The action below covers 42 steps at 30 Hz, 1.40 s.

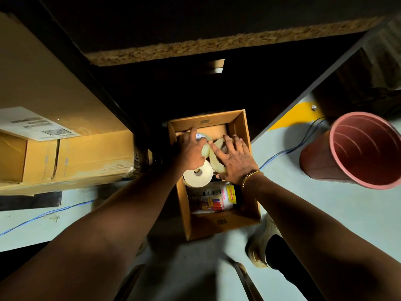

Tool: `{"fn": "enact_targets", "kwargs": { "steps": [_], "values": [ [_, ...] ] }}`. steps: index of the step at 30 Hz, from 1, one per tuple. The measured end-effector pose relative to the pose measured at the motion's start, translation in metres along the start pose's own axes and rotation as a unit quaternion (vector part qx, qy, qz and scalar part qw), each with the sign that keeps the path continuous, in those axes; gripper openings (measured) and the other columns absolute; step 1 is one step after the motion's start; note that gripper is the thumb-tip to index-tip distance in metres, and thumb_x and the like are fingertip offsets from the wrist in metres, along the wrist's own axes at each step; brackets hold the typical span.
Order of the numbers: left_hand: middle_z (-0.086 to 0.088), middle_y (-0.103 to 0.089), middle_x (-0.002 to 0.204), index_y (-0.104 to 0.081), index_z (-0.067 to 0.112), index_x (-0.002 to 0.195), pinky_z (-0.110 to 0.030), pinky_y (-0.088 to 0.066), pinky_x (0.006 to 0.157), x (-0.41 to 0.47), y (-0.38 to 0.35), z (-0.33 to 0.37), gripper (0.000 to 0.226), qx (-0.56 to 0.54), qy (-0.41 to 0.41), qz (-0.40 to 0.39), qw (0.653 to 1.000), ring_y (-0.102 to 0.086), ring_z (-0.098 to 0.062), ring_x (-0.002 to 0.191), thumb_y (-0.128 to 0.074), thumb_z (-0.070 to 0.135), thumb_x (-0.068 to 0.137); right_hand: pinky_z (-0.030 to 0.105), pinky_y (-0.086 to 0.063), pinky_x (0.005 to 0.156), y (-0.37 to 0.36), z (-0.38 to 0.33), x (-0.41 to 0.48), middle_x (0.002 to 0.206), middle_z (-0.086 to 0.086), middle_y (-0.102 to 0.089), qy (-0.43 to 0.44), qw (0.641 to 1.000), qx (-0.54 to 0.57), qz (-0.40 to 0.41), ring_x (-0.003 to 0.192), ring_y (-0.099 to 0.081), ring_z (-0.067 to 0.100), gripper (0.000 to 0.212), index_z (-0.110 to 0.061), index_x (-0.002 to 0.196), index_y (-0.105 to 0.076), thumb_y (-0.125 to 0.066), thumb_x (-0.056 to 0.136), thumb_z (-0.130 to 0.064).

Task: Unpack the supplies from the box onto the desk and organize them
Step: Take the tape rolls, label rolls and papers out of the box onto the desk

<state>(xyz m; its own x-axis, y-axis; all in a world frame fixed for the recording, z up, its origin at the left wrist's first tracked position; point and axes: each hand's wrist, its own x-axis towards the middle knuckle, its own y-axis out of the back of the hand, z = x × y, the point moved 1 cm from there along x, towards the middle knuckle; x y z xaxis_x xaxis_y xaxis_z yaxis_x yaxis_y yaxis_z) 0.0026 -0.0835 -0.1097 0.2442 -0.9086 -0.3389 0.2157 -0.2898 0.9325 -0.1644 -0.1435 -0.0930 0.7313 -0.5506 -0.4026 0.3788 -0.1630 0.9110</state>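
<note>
Your right hand [233, 164] lay spread, fingers apart, flat over a tape roll [217, 158] standing on edge in the far half of the open cardboard box [219, 223]; nothing was clamped yet. Your left hand [192, 149] reached past it toward another tape roll [202, 139] near the box's far left corner, fingers loosely curled against it, though you could not tell from here whether they had closed on it. A third tape roll [198, 174] lay flat, hole up, just nearer you than both hands, under your left wrist. So three rolls showed, and one pack of coloured markers [213, 199] lay nearest you in the box, its long axis running left to right.

The tilted roll sat directly beneath your right palm, so that hand was the nearer one; lifting it likely meant curling the fingers round its rim.

The box stood on the floor under the desk [217, 44]. A larger cardboard carton [71, 155] stood to the left, one red bucket [355, 153] to the right, and a blue cable [293, 148] ran across the floor.
</note>
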Motion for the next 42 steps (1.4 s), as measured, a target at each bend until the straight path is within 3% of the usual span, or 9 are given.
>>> {"fn": "enact_targets", "kwargs": {
  "steps": [4, 10, 16, 19, 26, 30, 33, 38, 42],
  "values": [
    [-0.015, -0.007, 0.161, -0.008, 0.045, 0.151, -0.049, -0.028, 0.111, 0.007, 0.004, 0.004, 0.089, 0.039, 0.01, -0.061, 0.997, -0.019, -0.038, 0.139, -0.063, 0.045, 0.081, 0.055, -0.015, 0.12, -0.002, -0.001, -0.002, 0.161, 0.021, -0.003, -0.006, 1.0, 0.024, 0.004, 0.146, -0.009, 0.048, 0.119, -0.038, 0.151, 0.019, -0.064, 0.073, -0.07],
    [-0.01, -0.025, 0.15, -0.016, 0.049, 0.145, -0.052, -0.027, 0.107, 0.022, 0.009, 0.004, 0.083, 0.017, 0.038, -0.13, 0.991, -0.016, -0.036, 0.137, -0.061, 0.048, 0.075, 0.056, -0.011, 0.119, -0.005, -0.003, -0.003, 0.161, 0.02, -0.002, -0.004, 0.999, 0.026, 0.02, 0.146, -0.007, 0.048, 0.117, -0.036, 0.153, 0.013, -0.066, 0.072, -0.068],
    [-0.014, 0.001, 0.162, -0.001, 0.053, 0.148, -0.059, -0.018, 0.113, 0.033, 0.008, 0.0, 0.1, 0.001, 0.065, -0.175, 0.982, -0.002, -0.044, 0.147, -0.066, 0.054, 0.072, 0.058, -0.01, 0.118, -0.004, -0.003, -0.002, 0.16, 0.022, -0.006, 0.001, 0.999, 0.034, 0.023, 0.145, -0.009, 0.05, 0.115, -0.038, 0.153, 0.011, -0.067, 0.073, -0.066],
    [-0.012, -0.018, 0.155, -0.007, 0.052, 0.148, -0.055, -0.027, 0.109, 0.037, 0.014, -0.001, 0.101, 0.019, 0.087, -0.174, 0.981, -0.015, -0.04, 0.141, -0.065, 0.059, 0.066, 0.058, -0.012, 0.118, 0.006, -0.001, -0.002, 0.158, 0.024, -0.005, 0.02, 0.999, 0.043, 0.017, 0.143, -0.012, 0.051, 0.113, -0.041, 0.151, 0.01, -0.067, 0.073, -0.063],
    [-0.002, -0.057, 0.135, -0.047, 0.045, 0.127, -0.046, -0.034, 0.105, 0.034, 0.019, -0.002, 0.056, -0.037, 0.034, -0.09, 0.995, -0.047, -0.032, 0.126, -0.043, 0.05, 0.071, 0.061, -0.017, 0.114, 0.04, 0.008, -0.019, 0.158, 0.021, -0.005, 0.049, 0.995, 0.078, 0.045, 0.143, -0.011, 0.049, 0.111, -0.045, 0.151, 0.008, -0.068, 0.072, -0.058],
    [-0.003, -0.063, 0.126, -0.059, 0.032, 0.124, -0.042, -0.038, 0.103, 0.007, 0.016, -0.004, 0.051, -0.035, -0.02, -0.035, 0.999, -0.05, -0.031, 0.121, -0.064, 0.046, 0.075, 0.059, -0.028, 0.11, 0.057, 0.009, -0.037, 0.159, 0.019, -0.006, 0.022, 0.992, 0.096, 0.083, 0.142, -0.012, 0.046, 0.109, -0.046, 0.152, 0.01, -0.064, 0.073, -0.063],
    [-0.005, -0.06, 0.121, -0.051, 0.027, 0.137, -0.044, -0.042, 0.098, -0.027, 0.026, 0.003, 0.057, -0.058, -0.07, 0.032, 0.995, -0.046, -0.031, 0.121, -0.068, 0.028, 0.083, 0.057, -0.03, 0.109, 0.069, 0.014, -0.057, 0.159, 0.017, -0.007, -0.002, 0.989, 0.112, 0.092, 0.141, -0.013, 0.045, 0.107, -0.046, 0.152, 0.009, -0.06, 0.072, -0.066],
    [0.003, -0.06, 0.117, -0.036, 0.038, 0.145, -0.042, -0.05, 0.09, -0.096, 0.077, 0.008, 0.08, 0.015, -0.131, 0.134, 0.982, -0.052, -0.024, 0.123, -0.073, 0.028, 0.075, 0.055, -0.032, 0.11, 0.097, 0.021, -0.111, 0.16, 0.014, -0.007, -0.069, 0.977, 0.168, 0.112, 0.141, -0.013, 0.043, 0.104, -0.052, 0.15, 0.007, -0.059, 0.071, -0.071],
    [-0.001, -0.06, 0.118, -0.034, 0.035, 0.147, -0.045, -0.049, 0.094, -0.167, 0.139, 0.012, 0.074, 0.069, -0.173, 0.196, 0.963, -0.053, -0.025, 0.125, -0.066, 0.031, 0.08, 0.054, -0.028, 0.111, 0.143, 0.018, -0.165, 0.162, 0.008, -0.004, -0.069, 0.967, 0.203, 0.137, 0.143, -0.01, 0.04, 0.099, -0.056, 0.149, 0.005, -0.056, 0.074, -0.074]
  ]
}}
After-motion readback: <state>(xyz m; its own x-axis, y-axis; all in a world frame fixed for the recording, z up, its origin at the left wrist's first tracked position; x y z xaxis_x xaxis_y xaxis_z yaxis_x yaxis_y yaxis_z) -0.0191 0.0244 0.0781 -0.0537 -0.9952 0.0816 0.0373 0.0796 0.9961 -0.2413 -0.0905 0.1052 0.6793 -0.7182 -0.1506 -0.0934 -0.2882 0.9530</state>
